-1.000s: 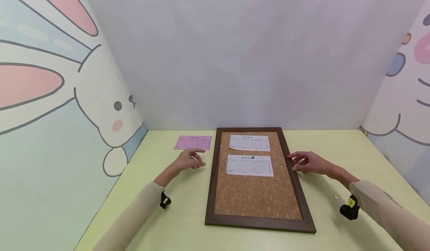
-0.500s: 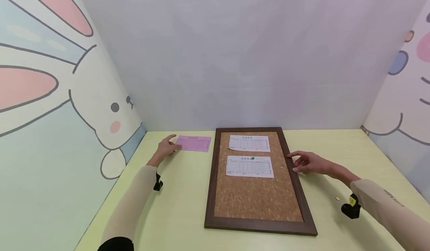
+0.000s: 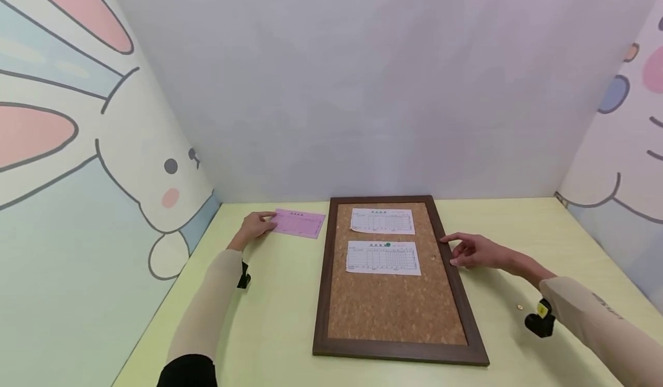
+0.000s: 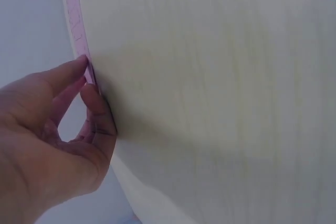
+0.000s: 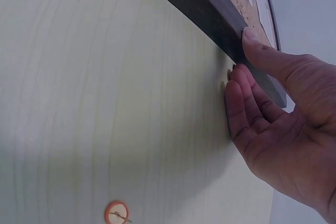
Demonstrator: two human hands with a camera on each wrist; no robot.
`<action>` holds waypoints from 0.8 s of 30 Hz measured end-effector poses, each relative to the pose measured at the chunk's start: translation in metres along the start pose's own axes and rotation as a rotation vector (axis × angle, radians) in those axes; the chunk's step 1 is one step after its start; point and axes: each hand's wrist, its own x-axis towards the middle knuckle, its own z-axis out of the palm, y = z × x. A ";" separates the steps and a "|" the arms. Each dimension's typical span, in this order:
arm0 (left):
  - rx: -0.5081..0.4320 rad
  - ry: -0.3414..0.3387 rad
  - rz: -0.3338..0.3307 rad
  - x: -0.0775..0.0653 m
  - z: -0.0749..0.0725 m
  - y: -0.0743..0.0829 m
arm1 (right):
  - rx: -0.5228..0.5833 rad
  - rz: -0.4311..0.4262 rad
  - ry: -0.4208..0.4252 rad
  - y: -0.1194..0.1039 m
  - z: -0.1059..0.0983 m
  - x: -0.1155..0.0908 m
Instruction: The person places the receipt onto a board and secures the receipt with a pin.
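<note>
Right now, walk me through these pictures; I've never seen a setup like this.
No machine here: just a person's left hand and right hand. The wide picture is taken from the head, looking down; the other two from each wrist. On the pale table lies a brown-framed corkboard bearing an upper white slip and a lower white slip, with a green pin near the lower one's top edge. The left hand pinches the left end of a pink slip. The right hand has its thumb on the board's right edge and its fingers curled beside it. A loose thumbtack lies on the table nearby.
</note>
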 end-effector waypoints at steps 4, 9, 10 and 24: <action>0.024 0.026 0.020 -0.010 -0.001 0.002 | -0.006 0.002 0.008 -0.003 0.000 0.000; -0.010 0.038 -0.005 -0.024 -0.003 0.000 | -0.019 0.002 0.005 -0.004 0.001 -0.002; -0.017 0.037 -0.010 -0.026 -0.003 0.000 | -0.023 -0.004 0.002 -0.004 0.000 -0.002; 0.050 -0.092 -0.042 -0.040 -0.009 0.001 | -0.022 -0.010 -0.006 0.001 -0.001 -0.001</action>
